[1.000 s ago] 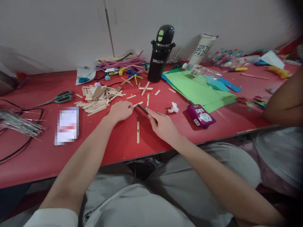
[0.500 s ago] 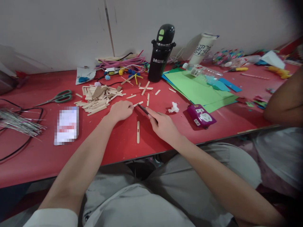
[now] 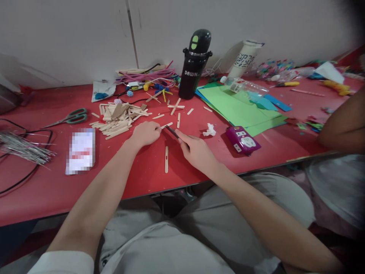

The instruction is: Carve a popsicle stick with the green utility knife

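Observation:
My left hand (image 3: 147, 133) is closed on one end of a wooden craft stick (image 3: 167, 125), pressing it against the red table (image 3: 142, 171). In my right hand (image 3: 195, 148) is a dark, slim cutter knife (image 3: 172, 131), its tip touching the stick just right of my left fingers. Nearer to me lies another craft stick (image 3: 166, 160) with a small slot cut in its middle. A similar slotted stick (image 3: 178, 120) lies beyond the knife. The left hand's fingertips are partly hidden.
A heap of craft sticks (image 3: 121, 118) sits left of my hands, with scissors (image 3: 68, 118) beyond it. Behind stands a black bottle (image 3: 194, 68). To the right are crumpled tissue (image 3: 210, 129), a purple power socket (image 3: 243, 140) and green paper (image 3: 236, 102). Another person's arm (image 3: 342, 118) rests at far right.
Almost nothing differs. Both hands keep their places, with the knife tip still on the stick; the whole view has shifted very slightly.

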Demonstrator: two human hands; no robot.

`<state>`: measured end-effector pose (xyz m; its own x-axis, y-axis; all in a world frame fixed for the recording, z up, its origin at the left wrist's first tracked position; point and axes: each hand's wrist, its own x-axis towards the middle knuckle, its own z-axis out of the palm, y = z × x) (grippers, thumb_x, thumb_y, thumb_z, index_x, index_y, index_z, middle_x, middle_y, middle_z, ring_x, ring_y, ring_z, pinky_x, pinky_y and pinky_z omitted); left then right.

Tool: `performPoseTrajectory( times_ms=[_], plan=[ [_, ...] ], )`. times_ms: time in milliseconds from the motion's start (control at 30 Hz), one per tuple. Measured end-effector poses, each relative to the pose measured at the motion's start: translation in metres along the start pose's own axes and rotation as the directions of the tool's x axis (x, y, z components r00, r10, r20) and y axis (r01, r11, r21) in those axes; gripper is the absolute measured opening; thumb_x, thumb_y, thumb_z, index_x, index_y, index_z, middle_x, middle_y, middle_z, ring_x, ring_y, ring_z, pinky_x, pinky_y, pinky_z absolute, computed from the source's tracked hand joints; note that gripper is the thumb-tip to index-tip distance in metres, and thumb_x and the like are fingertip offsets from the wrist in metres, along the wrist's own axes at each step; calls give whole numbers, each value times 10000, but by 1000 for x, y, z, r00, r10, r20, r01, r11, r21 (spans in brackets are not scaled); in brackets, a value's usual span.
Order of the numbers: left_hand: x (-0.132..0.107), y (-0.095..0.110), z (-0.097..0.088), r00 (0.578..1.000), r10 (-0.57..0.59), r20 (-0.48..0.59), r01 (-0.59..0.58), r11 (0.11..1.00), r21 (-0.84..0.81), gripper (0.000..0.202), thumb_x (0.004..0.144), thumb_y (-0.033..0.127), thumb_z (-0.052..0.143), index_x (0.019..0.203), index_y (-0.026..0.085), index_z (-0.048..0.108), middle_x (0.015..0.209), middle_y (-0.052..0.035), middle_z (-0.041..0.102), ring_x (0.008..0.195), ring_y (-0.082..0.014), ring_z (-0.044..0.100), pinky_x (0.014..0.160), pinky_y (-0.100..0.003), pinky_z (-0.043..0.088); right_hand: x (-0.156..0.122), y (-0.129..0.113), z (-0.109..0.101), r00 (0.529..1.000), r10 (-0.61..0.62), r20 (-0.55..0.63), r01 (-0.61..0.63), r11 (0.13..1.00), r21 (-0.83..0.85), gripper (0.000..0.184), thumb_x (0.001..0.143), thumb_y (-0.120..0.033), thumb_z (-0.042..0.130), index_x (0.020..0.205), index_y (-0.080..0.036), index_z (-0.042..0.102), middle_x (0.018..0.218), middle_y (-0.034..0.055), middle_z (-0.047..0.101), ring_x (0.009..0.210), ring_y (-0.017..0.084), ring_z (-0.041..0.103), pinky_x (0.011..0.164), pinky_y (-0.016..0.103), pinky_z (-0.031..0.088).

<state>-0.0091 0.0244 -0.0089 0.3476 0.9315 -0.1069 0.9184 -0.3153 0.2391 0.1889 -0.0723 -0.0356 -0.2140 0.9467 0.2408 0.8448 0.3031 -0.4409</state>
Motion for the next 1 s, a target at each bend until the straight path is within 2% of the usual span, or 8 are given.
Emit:
performPoseTrajectory(
  times_ms=[233,700,1000],
  plan=[
    [-1,1,-1,1000,-3,-2,3,1000,6,363,912,340,406,913,234,752,1071,-90,767,1028,-285,677,860,-360,498,1,-3,-3,999,-2,36,4,999,-43,546,982,-179,361,1504,-129,512,912,130,693,773,229,647,674,314,464],
    [-2,3,-3,1000,-15,11,15,1000,7,385,938,316,395,982,234,769,1129,-85,766,1059,-271,672,887,-349,500,0,-2,-3,998,3,61,2,997,-75,530,985,-189,371,1486,-128,534,904,125,701,751,219,650,638,297,446],
    [-1,1,-1,1000,-8,1,8,1000,1,389,938,346,392,963,239,765,1115,-89,767,1046,-279,674,869,-355,502,-2,3,2,999,-17,-33,18,1000,25,514,995,-209,375,1468,-123,555,960,142,727,823,241,682,715,330,494]
  ],
)
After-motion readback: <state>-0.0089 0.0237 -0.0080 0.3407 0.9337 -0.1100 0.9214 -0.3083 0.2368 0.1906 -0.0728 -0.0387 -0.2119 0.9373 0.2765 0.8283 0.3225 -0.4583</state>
